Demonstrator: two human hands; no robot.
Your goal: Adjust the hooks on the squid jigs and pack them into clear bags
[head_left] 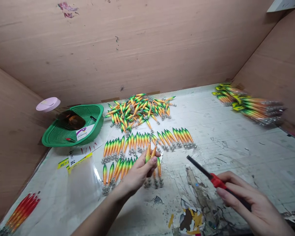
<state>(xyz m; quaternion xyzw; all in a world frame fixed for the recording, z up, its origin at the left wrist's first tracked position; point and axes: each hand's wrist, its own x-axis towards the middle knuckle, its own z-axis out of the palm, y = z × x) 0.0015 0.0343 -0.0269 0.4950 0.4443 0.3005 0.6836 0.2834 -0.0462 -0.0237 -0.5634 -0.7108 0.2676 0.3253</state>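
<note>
My left hand [144,167] is closed around two squid jigs [151,153], orange with green ends, their metal hooks pointing up. Below and beside it lie rows of similar squid jigs [139,141], several per row, with a shorter row [121,168] nearer to me partly hidden by the hand. My right hand [243,196] grips a long-nosed lighter [215,179] with a red and black body and a dark metal tube. The tube's tip points up and left, apart from the jigs. Whether a flame burns there I cannot tell.
Behind the rows is a loose heap of jigs [137,111]. A green basket [98,126] stands at left, near clear bags [83,180] with yellow headers. Packed jigs [255,106] lie at far right, red jigs [24,209] at front left. The tabletop [211,141] has peeling patches; wooden walls enclose it.
</note>
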